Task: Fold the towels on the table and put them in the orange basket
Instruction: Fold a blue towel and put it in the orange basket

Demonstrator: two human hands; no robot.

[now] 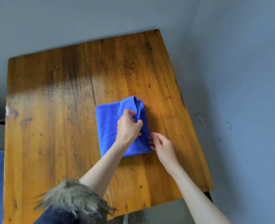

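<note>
Lying folded on the right half of the wooden table [52,126], a blue microfibre towel [107,126] is seen with its stacked hemmed edges turned to the right. These edges are pinched between the curled fingers and thumb of the left hand [128,125]. The towel's near right corner is touched by the loosely bent fingers of the right hand [161,147]. A grey wall [238,62] is recorded beyond the table.

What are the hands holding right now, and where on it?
The left hand grips the towel at its right edge; the right hand touches its near right corner.
</note>
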